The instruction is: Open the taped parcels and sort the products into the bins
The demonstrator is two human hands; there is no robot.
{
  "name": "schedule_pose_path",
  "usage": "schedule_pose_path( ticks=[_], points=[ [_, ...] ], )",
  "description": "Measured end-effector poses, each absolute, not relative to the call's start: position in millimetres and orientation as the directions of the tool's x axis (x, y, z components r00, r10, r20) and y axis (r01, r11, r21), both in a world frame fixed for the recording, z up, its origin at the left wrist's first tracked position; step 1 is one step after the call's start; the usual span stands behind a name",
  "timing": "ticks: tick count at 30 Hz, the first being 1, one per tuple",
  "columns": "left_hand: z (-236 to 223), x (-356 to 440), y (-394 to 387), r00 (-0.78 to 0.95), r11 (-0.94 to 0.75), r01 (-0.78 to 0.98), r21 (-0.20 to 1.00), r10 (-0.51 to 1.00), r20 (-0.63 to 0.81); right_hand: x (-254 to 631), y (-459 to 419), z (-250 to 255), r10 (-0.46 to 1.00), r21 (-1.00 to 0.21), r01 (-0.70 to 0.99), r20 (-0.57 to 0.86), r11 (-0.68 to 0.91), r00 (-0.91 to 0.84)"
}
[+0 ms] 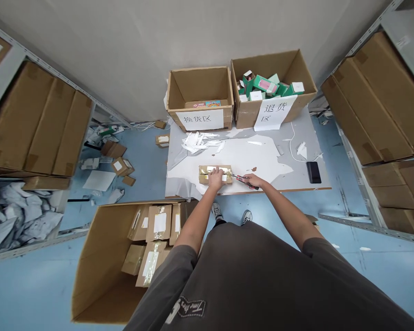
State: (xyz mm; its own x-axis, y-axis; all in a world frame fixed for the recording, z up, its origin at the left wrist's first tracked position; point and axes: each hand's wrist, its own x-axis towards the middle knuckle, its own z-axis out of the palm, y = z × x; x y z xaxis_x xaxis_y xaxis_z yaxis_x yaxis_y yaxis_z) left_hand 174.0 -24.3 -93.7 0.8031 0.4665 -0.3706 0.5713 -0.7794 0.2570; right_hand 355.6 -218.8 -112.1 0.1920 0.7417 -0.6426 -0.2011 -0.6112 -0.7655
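While the left hand (215, 178) rests on a taped parcel (204, 175), the right hand (251, 180) grips what seems a box cutter (239, 178).

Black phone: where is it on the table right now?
In the head view, the black smartphone lies near the right front corner of the table, just right of a loop of white cable and beyond the person's right hand.

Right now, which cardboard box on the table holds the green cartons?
The right-hand box at the far edge of the table, filled with green cartons, with a paper sign hanging over its front. The left box beside it shows none.
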Motion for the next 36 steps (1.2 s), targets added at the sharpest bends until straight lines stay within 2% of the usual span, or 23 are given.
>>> schedule_pose_path(
  ticks=[5, 8, 13, 17, 20, 23, 26, 30, 33, 36],
  points=[
    [-95, 173, -23, 0.786, -0.763, 0.594, 0.256, 0.482, -0.387, 351, -217, -115, 0.769, -0.795, -0.149, -0.607, -0.588, 0.203],
    [-95, 173, -23, 0.785, -0.758, 0.598, 0.26, 0.488, -0.382, 343, -218, -116, 0.753, -0.775, -0.103, -0.631, -0.624, 0.185],
    [-92, 171, -20, 0.781, -0.76, 0.594, 0.263, 0.467, -0.415, 335, -233, -114, 0.74, -0.76, -0.151, -0.65, -0.632, 0.174],
    [-86, 171, -12, 0.805, -0.753, 0.579, 0.313, 0.465, -0.369, 349, -259, -107, 0.708, -0.761, -0.155, -0.645, -0.63, 0.286],
    [-82, 181, -1, 0.831, -0.792, 0.542, 0.282, 0.455, -0.32, 358, -264, -102, 0.675, -0.775, -0.147, -0.613, -0.614, 0.41],
    [-85, 196, 5, 0.872, -0.846, 0.462, 0.265, 0.38, -0.309, 357, -256, -99, 0.683, -0.813, -0.118, -0.549, -0.57, 0.481],
    [-94, 206, 7, 0.882, -0.855, 0.429, 0.29, 0.327, -0.34, 351, -247, -100, 0.718, -0.814, 0.068, -0.465, -0.577, 0.518],
    [-110, 200, 8, 0.909, -0.869, 0.378, 0.319, 0.283, -0.306, 345, -239, -101, 0.775, -0.711, 0.377, -0.378, -0.593, 0.507],
    [-124, 188, 10, 0.93, -0.882, 0.34, 0.327, 0.263, -0.257, 344, -229, -104, 0.836, -0.657, 0.532, -0.315, -0.534, 0.449],
    [-140, 179, 11, 0.943, -0.89, 0.313, 0.33, 0.252, -0.216, 343, -218, -107, 0.875, -0.55, 0.682, -0.269, -0.483, 0.403]
  ],
)
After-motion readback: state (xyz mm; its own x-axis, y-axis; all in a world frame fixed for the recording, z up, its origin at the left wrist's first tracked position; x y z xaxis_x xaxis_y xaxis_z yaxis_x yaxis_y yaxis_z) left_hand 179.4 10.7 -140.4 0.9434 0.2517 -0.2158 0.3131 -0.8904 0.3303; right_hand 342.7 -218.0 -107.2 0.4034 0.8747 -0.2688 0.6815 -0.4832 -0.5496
